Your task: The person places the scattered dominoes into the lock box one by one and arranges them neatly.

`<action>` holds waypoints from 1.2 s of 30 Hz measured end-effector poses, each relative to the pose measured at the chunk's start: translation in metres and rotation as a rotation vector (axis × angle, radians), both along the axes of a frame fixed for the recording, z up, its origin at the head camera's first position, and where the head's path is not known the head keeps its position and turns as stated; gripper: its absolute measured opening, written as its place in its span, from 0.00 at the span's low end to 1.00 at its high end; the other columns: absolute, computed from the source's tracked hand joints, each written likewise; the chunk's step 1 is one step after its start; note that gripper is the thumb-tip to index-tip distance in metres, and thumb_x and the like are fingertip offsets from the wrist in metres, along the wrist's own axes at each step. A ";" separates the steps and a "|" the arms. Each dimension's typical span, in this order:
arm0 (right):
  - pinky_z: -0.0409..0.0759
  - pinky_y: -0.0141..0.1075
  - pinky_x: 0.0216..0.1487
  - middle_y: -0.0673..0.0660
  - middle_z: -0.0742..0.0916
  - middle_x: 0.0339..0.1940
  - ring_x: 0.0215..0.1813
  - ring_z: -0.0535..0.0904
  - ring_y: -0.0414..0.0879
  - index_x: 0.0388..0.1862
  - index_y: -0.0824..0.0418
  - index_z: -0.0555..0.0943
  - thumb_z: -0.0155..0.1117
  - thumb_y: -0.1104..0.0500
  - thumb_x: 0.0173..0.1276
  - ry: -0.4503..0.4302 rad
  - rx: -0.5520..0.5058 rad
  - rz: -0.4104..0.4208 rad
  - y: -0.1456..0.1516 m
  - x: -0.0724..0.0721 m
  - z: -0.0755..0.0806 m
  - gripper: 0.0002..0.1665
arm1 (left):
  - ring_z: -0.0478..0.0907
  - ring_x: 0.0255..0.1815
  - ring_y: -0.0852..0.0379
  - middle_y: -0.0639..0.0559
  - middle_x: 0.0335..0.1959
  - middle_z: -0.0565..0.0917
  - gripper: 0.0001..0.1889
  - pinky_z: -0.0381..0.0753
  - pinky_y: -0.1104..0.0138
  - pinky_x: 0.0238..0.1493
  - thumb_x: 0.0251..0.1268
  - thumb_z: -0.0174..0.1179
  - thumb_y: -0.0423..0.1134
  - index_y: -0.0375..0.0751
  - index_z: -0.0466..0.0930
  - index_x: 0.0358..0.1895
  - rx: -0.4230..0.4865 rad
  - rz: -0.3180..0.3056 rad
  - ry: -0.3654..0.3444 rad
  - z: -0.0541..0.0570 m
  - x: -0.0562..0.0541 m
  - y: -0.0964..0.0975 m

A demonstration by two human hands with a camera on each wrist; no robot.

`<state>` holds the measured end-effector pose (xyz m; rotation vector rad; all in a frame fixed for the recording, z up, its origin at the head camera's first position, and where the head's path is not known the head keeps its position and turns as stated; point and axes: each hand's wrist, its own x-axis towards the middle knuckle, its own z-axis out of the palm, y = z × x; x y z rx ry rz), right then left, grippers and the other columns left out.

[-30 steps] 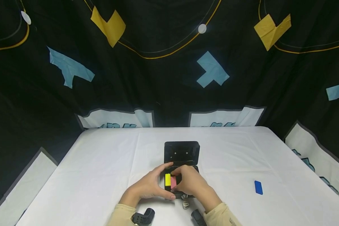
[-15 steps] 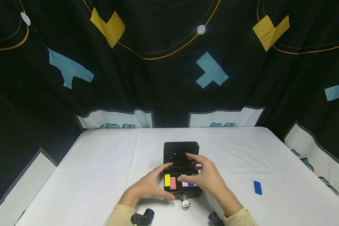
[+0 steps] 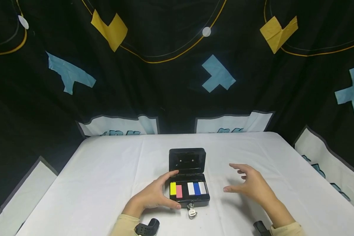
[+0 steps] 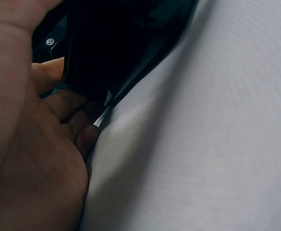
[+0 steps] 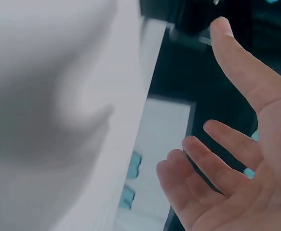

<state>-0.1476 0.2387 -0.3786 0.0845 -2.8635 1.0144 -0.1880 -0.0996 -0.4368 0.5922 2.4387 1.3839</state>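
A small black cash box [image 3: 189,202] stands on the white table with its lid [image 3: 187,160] raised. Inside lie a yellow block [image 3: 172,188] and a pink block [image 3: 179,191] at the left, and a blue block [image 3: 197,188] between two white blocks at the right. Keys [image 3: 191,211] hang from the front lock. My left hand [image 3: 153,195] holds the box's left side, thumb at the front and index finger at the back; in the left wrist view its other fingers curl against the dark wall. To the right of the box, my right hand [image 3: 250,185] hovers with nothing between its spread fingers.
The white tablecloth [image 3: 106,170] spreads around the box. Behind it hangs a black curtain [image 3: 165,91] with yellow and light-blue tape pieces. Each wrist wears a dark camera; the right one [image 3: 261,227] is near the table's front.
My right hand has let go of the pink block and moved right, out of the box. It now covers the spot where a loose blue block lay. My left hand has stayed on the box.
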 end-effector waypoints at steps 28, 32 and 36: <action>0.76 0.65 0.54 0.75 0.80 0.56 0.56 0.76 0.69 0.64 0.68 0.77 0.85 0.48 0.48 -0.260 0.137 -0.159 0.092 0.013 -0.031 0.47 | 0.53 0.78 0.38 0.46 0.78 0.61 0.59 0.54 0.33 0.70 0.33 0.85 0.52 0.58 0.62 0.77 0.013 0.001 -0.011 -0.002 -0.001 0.000; 0.78 0.62 0.53 0.73 0.81 0.55 0.54 0.78 0.66 0.65 0.70 0.75 0.83 0.51 0.53 -0.263 0.124 -0.158 0.095 0.012 -0.031 0.45 | 0.53 0.78 0.39 0.46 0.78 0.61 0.59 0.54 0.34 0.70 0.33 0.85 0.52 0.58 0.62 0.77 0.018 -0.004 -0.010 -0.002 -0.001 0.000; 0.80 0.61 0.51 0.74 0.81 0.55 0.55 0.78 0.68 0.65 0.71 0.74 0.84 0.49 0.50 -0.281 0.117 -0.165 0.097 0.012 -0.028 0.49 | 0.53 0.78 0.39 0.47 0.78 0.61 0.59 0.54 0.34 0.70 0.33 0.85 0.52 0.58 0.62 0.77 0.022 -0.010 -0.010 -0.002 -0.002 0.001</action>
